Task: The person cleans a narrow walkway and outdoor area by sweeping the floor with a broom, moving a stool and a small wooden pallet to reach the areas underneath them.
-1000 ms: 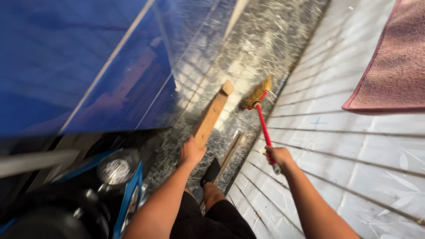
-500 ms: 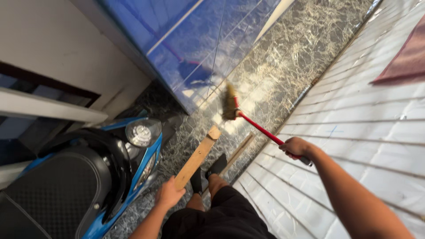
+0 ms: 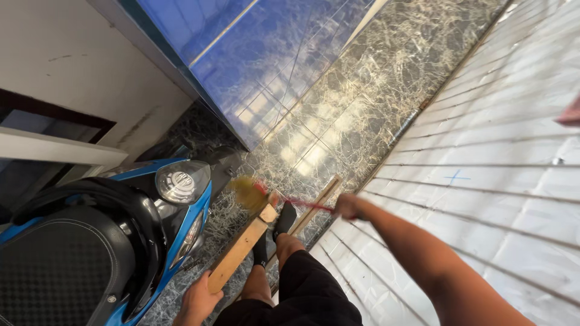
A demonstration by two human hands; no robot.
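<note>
- One left hand (image 3: 198, 302) is seen at the bottom edge, fingers wrapped round the near end of one long flat plank of pale brown wood (image 3: 241, 247).
- The plank is held slanted, its far end raised toward the middle of the view, just beside the broom head.
- One right hand (image 3: 347, 206) is seen at mid-frame, clenched on the thin red handle of one short broom with straw-yellow bristles (image 3: 249, 192); the handle is blurred.
- The bristle head is found low over the floor, near the front of the scooter and touching or just short of the plank's far end; which of the two cannot be told.
- One blue and black scooter (image 3: 109, 241) with a single round headlamp is parked at left, close beside the plank.
- One dark marbled stone floor (image 3: 374, 84) with pale veins is seen beneath broom and plank.
- One glossy blue tiled wall panel (image 3: 241, 54) is noted at upper left, meeting that floor.
- One white ribbed tile surface (image 3: 501, 181) is recorded along the right side, beneath the right forearm.
- Two feet in dark footwear (image 3: 286, 218) are seen standing on the stone floor, between plank and white tiles.
- One narrow wooden strip (image 3: 317, 202) is seen lying on the floor by the feet.
</note>
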